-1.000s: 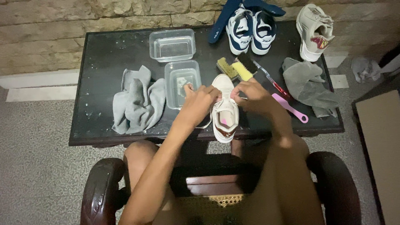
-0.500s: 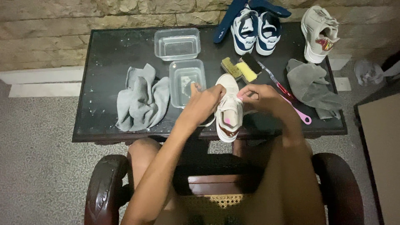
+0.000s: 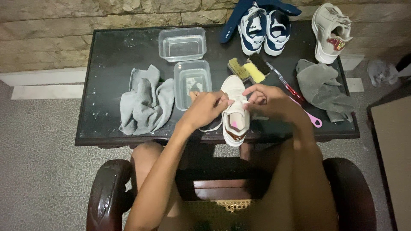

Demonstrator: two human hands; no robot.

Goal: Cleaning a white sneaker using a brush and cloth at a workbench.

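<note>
I am looking down on a white sneaker lying at the front edge of the dark worktop, toe pointing away from me. My left hand is resting on its left side, fingers closed on a white lace that is looping off toward the worktop's edge. My right hand is sitting over the shoe's right side, fingers pinched together at the lacing; what exactly they are gripping I cannot tell. Just left of the shoe a clear tub is standing, with a second clear tub behind it and a crumpled grey cloth further left. Behind my right hand a yellow brush, a red toothbrush and a pink one are crowding in. Another grey cloth is lying to the right. A navy-and-white pair and a second white sneaker are sitting at the back.
</note>
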